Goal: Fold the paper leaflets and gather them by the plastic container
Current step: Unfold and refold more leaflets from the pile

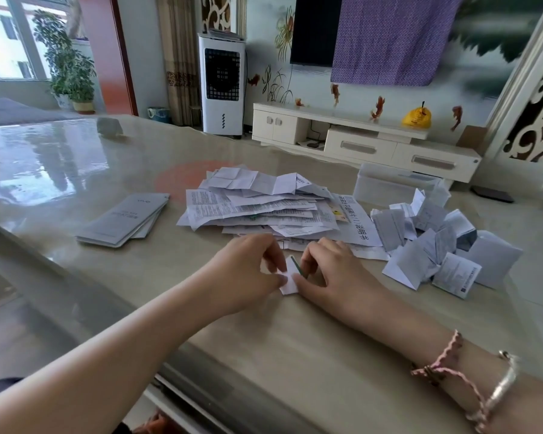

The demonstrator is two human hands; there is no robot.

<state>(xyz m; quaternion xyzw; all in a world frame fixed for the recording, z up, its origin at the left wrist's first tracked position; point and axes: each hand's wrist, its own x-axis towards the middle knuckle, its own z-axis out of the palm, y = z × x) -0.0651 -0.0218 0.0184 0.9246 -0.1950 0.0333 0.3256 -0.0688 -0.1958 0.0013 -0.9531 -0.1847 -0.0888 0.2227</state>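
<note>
Folding in progress at table (295, 339) centre, head view: left hand (248, 270) and right hand (336, 274) close together over one small leaflet (287, 285), lying flat on the surface just in front of the unfolded pile. Left thumb and forefinger pinching the leaflet's upper left part; right fingers curled down onto its right side, thumb tip at the lower edge, pressing a crease with a dark green strip of print showing between the hands. Beyond the hands, unfolded pile (257, 205): many creased, printed sheets, loosely stacked, still to be done. Right of that pile, folded leaflets (433, 252): a heap of compact, angular packets, near and in front of the clear container (389, 183), the furthest ones touching or almost touching its wall; cannot tell which. Left of the pile, well apart, a fanned stack of grey booklets (123, 220), untouched. Judged stage: roughly midway or a little less, with a fair number folded and gathered, a comparable or larger stack remaining, and the current piece not yet moved to the heap. Beaded bracelet and silver bangle (496, 386) on the right wrist.
</note>
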